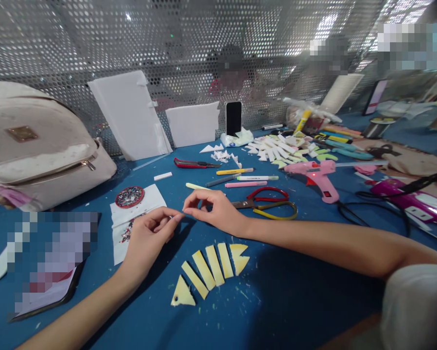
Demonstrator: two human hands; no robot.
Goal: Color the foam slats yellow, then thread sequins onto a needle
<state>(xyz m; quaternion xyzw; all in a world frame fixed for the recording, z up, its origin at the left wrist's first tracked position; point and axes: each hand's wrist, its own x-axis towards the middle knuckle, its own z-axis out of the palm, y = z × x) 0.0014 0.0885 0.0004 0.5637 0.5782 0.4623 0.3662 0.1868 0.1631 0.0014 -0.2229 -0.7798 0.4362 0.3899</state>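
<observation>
My left hand (150, 233) and my right hand (216, 210) meet above the blue table, thumb and fingertips pinched together on each. Anything between the fingertips is too small to make out. Just in front of them lies a fish shape in separate yellow foam pieces: a head (183, 293) with a small hole, several strips (204, 270) and a notched tail (239, 259). Left of the hands, a round red-rimmed dish (130, 197) of small beads rests on white paper (155, 195), with loose beads (126, 234) partly hidden by my left hand. Scissors (272, 203) lie beyond my right wrist.
A pink glue gun (315, 177) and purple power strip (415, 199) with black cables lie right. Behind are a red cutter (196, 164), markers (245, 184), foam scraps (276, 147), white sheets (131, 114) and a phone (234, 118). A tablet (58, 265) and backpack (39, 141) occupy the left.
</observation>
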